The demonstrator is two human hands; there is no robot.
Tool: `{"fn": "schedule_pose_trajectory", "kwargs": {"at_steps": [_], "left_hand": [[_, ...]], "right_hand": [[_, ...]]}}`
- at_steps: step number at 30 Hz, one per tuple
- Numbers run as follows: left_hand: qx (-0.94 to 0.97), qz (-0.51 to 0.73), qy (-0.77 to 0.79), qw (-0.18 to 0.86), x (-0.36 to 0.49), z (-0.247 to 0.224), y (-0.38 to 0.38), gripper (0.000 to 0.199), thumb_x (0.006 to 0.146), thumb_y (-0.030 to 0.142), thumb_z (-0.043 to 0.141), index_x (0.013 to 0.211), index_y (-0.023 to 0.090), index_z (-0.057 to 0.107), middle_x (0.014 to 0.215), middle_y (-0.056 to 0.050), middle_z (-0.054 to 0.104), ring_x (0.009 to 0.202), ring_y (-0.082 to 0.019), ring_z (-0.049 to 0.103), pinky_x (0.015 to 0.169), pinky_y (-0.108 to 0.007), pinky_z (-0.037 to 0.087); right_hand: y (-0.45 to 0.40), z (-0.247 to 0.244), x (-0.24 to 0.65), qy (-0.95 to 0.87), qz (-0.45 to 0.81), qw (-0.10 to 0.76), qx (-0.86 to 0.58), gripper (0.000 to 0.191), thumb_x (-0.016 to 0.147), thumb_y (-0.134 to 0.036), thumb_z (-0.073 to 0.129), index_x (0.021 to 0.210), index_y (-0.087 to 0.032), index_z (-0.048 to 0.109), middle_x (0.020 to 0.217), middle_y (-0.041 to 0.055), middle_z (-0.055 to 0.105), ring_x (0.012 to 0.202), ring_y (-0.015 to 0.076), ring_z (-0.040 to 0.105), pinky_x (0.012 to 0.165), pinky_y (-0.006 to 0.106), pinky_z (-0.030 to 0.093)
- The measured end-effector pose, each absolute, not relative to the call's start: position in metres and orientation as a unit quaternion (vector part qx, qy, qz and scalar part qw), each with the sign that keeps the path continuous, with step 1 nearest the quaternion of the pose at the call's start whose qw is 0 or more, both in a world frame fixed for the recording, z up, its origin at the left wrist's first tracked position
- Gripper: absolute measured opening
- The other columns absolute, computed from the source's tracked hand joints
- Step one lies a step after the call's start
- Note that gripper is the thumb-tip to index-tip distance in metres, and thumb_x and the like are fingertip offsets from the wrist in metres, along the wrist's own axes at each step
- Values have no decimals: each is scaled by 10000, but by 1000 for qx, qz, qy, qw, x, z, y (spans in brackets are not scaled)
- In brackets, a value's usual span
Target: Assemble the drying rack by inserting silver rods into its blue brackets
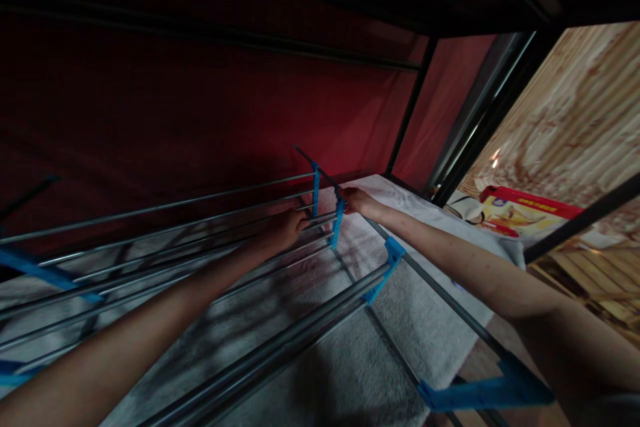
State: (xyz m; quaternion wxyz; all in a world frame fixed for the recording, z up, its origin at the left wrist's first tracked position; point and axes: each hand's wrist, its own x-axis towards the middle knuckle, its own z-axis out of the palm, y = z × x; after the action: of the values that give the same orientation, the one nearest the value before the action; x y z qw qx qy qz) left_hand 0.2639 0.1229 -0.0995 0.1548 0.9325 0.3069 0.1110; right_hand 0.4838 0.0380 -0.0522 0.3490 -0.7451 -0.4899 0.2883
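My right hand (357,201) grips the top of a blue bracket (339,217); my left hand (291,227) closes round metal rods (324,219). The rack (320,313) lies on grey cloth (415,307) beside a red wall (200,113). I judge it light, stiff, slippery along the rods, surer at the bracket.

connectors (338,221): blue | rods (300,328): grey | cloth (430,320): pale grey | wall (250,107): deep red | carton (530,211): red-and-yellow | frame (523,77): black
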Motion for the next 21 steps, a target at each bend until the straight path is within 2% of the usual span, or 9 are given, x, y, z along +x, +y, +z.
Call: {"fn": "schedule_pose_trajectory", "kwargs": {"at_steps": [5,9,15,21], "left_hand": [[933,97,320,134,264,-95,115,250,998,328,447,1043,201,657,1159,-100,734,1066,-238,682,934,-344,497],[933,89,327,119,262,-91,111,271,1005,338,421,1112,200,629,1205,-123,723,1088,-267,683,920,-369,496],[936,86,324,108,262,-84,107,340,1010,348,382,1189,219,641,1237,-113,719,1091,-282,685,895,-381,500],[936,122,309,113,261,-86,107,411,1002,350,398,1311,240,645,1283,-111,717,1138,-300,677,937,-398,504]], "right_hand": [[41,-55,485,-480,290,342,-754,359,1074,-366,432,940,-148,684,774,74,699,656,176,678,642,249,574],[40,-57,486,-487,289,343,-749,365,1072,-380,434,956,-152,694,808,81,713,690,181,692,652,246,572],[38,-56,489,-501,286,342,-742,264,1004,-397,584,967,-166,706,809,57,723,726,193,714,691,256,572],[37,-55,487,-502,294,344,-737,279,1037,-348,519,908,-166,685,830,69,725,751,198,722,690,256,576]]}}
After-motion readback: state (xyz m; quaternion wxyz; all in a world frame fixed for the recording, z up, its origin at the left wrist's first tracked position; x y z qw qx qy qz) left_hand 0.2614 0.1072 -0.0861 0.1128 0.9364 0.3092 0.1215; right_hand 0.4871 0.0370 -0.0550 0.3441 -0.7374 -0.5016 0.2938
